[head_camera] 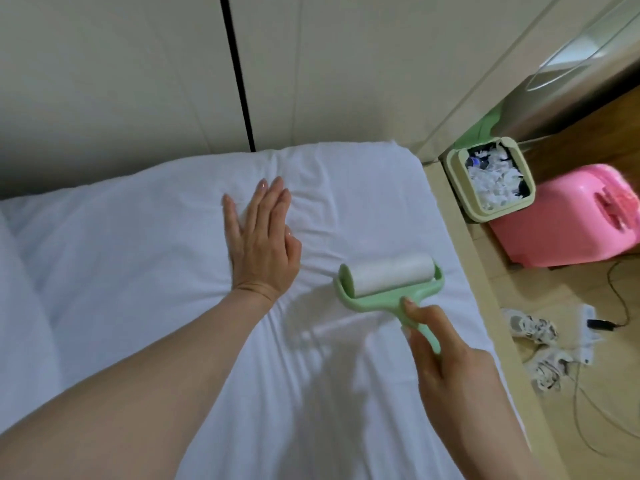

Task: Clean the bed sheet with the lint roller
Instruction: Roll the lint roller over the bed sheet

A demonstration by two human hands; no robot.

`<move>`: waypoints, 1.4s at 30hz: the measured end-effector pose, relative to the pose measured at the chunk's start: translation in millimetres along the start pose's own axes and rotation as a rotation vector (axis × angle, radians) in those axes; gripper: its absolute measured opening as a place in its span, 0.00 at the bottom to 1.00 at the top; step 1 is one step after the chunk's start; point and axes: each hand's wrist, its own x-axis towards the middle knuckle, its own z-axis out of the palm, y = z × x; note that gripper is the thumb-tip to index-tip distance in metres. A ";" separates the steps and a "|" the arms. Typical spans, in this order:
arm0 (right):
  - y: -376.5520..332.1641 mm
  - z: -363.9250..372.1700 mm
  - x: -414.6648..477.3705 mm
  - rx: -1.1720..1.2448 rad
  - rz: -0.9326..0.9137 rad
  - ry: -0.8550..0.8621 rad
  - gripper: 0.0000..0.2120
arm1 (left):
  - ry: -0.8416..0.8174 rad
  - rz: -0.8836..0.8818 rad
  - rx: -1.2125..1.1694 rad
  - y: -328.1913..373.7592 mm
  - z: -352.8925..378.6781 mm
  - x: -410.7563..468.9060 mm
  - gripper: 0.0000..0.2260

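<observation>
A white bed sheet (145, 258) covers the mattress and shows wrinkles near its far end. My left hand (259, 240) lies flat on the sheet with straight fingers, pressing the fabric down. To its right, a lint roller (391, 280) with a pale green frame and white sticky drum rests on the sheet close to the bed's right edge. My right hand (446, 362) grips the roller's green handle from below.
A cream wall stands behind the bed. Right of the wooden bed frame (485, 289) stand a beige bin (490, 180) full of white scraps and a pink plastic stool (568, 220). Sneakers (540, 348) and cables (616, 299) lie on the floor.
</observation>
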 end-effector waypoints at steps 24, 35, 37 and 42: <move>-93.4 52.4 122.4 -0.062 -0.239 0.054 0.19 | -0.132 -0.130 0.173 -120.8 -52.5 -17.8 0.24; -48.4 58.1 53.1 -0.167 -0.262 -0.011 0.18 | -0.177 -0.144 0.170 -119.2 -54.4 -18.4 0.24; -66.4 66.4 82.2 -0.116 -0.281 0.032 0.17 | -0.200 -0.155 0.167 -119.3 -55.9 -18.2 0.25; -88.5 71.9 120.5 -0.094 -0.313 0.066 0.19 | -0.266 -0.177 0.180 -115.1 -61.7 -15.9 0.26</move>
